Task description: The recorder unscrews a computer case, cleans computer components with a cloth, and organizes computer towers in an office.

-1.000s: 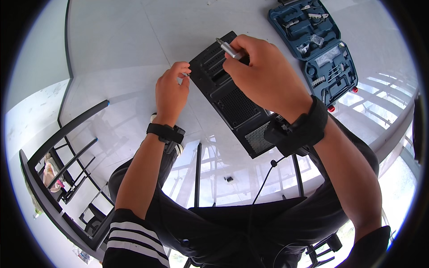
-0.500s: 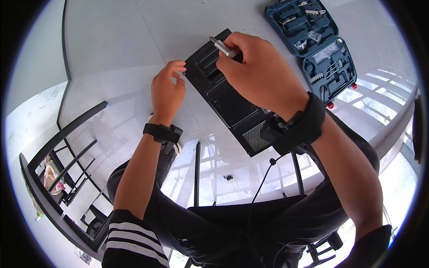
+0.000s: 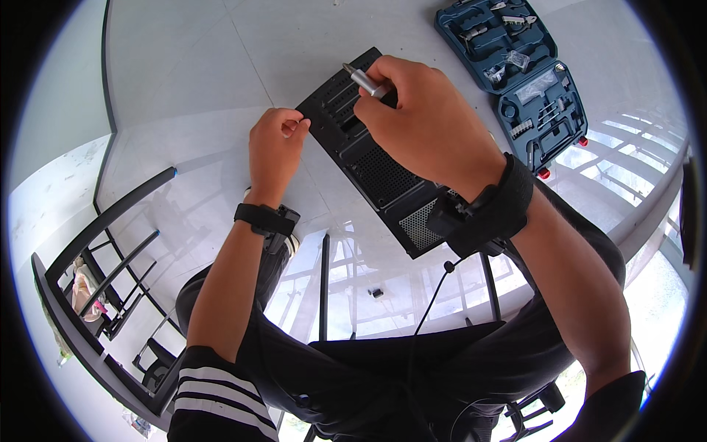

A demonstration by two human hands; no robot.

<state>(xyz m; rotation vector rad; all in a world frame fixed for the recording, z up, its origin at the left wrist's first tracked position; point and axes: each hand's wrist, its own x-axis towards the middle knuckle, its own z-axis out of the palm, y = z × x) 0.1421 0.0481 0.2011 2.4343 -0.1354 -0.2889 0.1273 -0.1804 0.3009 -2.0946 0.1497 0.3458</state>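
A black computer case (image 3: 382, 174) with slots and perforated grilles stands on the floor in front of me, running from upper left to lower right. My right hand (image 3: 434, 121) is closed around a screwdriver (image 3: 365, 81), over the case's upper part. The screwdriver's silver shaft and bit point up and to the left, clear of the case; its handle is hidden in my palm. Beside the case's upper left edge is my left hand (image 3: 275, 147), thumb and fingertips pinched together. Whatever lies between those fingertips is too small to make out.
An open dark blue tool box (image 3: 503, 99) with pliers, bits and small plastic bags lies at the upper right. A black cable (image 3: 433, 295) hangs below the case. On the left stands a dark metal frame (image 3: 110, 214). My legs are at either side.
My left hand has drawn slightly back from the case edge, its thumb and fingers coming together into a pinch. My right hand and the screwdriver have shifted only slightly.
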